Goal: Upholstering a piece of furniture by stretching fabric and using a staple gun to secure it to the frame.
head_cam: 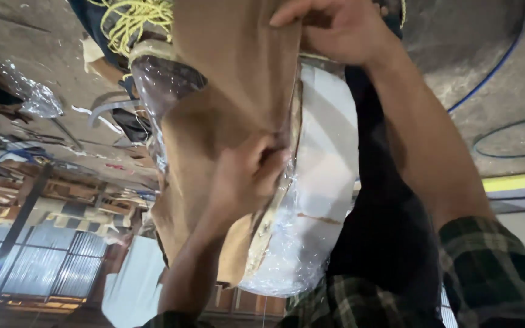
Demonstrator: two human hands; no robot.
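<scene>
Low in the frame, plaid sleeves (493, 273) lead up to both hands at work on a bundle of brown cardboard (226, 91) held close at centre. The left hand (247, 176) is curled, its fingers pinched into the fold where the cardboard meets clear plastic wrap (311, 243) over a white panel (329, 146). The right hand (335, 27), at the top edge, grips the cardboard's upper end with bent fingers. This looks like peeling covering from the panel; continuing would need a firm pull along that seam. Beyond, yellow rope (132, 21) lies upper left, a blue cable (493, 67) on concrete floor (457, 36) at right.
</scene>
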